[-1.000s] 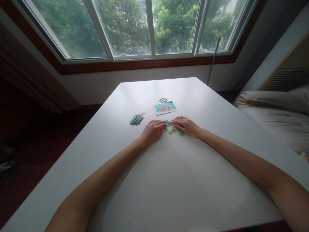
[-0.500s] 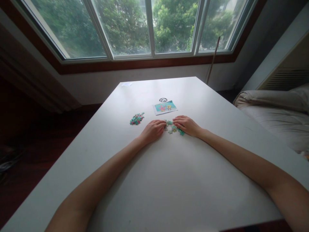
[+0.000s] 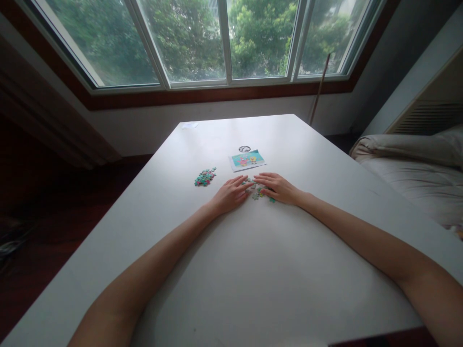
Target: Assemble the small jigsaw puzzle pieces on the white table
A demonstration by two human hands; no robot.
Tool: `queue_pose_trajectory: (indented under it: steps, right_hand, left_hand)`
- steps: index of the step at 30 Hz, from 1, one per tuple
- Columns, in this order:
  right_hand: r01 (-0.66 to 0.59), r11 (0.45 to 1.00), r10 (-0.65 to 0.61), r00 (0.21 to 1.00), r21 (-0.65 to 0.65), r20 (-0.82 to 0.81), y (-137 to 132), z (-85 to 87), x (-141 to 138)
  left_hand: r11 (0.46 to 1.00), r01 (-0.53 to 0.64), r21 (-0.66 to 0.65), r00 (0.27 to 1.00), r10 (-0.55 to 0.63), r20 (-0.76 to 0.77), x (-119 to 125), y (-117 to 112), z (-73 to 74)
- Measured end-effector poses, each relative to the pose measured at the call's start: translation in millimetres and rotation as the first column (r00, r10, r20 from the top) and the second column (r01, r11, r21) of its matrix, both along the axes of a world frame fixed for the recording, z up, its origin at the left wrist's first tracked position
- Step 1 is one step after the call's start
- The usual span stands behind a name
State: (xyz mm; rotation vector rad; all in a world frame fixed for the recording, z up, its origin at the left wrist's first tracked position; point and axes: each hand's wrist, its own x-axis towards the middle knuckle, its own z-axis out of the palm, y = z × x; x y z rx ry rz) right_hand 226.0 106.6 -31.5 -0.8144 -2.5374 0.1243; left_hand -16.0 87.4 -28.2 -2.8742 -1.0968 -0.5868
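A small cluster of teal and green puzzle pieces (image 3: 257, 193) lies on the white table (image 3: 260, 270), between my two hands. My left hand (image 3: 230, 194) lies palm down with its fingers stretched out, and the fingertips touch the cluster's left side. My right hand (image 3: 277, 187) rests flat over the right part of the cluster, fingers extended toward the left hand and covering some pieces. Neither hand lifts a piece. A second pile of loose puzzle pieces (image 3: 205, 177) sits to the left of my left hand.
A small picture card (image 3: 247, 160) lies just beyond the hands, with a dark round object (image 3: 244, 149) behind it. A white slip (image 3: 189, 125) sits near the far left corner. A bed with grey bedding (image 3: 415, 168) stands at the right. Windows span the far wall.
My left hand's fingers have stretched out from a curl and reached right onto the pieces. My right hand has slid slightly left, so the fingertips nearly meet.
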Motion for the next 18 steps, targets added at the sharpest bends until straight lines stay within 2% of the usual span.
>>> queue_pose_trajectory:
  steps: [8,14,18]
  right_hand:
    - [0.03,1.0,-0.03,0.999,-0.008,0.027,3.3,-2.7,0.0]
    - [-0.022,0.999,0.025,0.997,-0.045,0.069,0.6,-1.7,0.0]
    - [0.023,0.999,-0.023,1.0,-0.049,0.011,0.5,-0.6,-0.8]
  left_hand:
    - [1.0,0.012,-0.025,1.0,-0.012,-0.006,-1.2,4.0,-3.6]
    - [0.996,-0.089,-0.004,0.996,0.089,0.014,-1.6,5.0,-8.2]
    - [0.995,-0.095,-0.036,0.995,0.096,0.022,-0.4,3.7,-5.6]
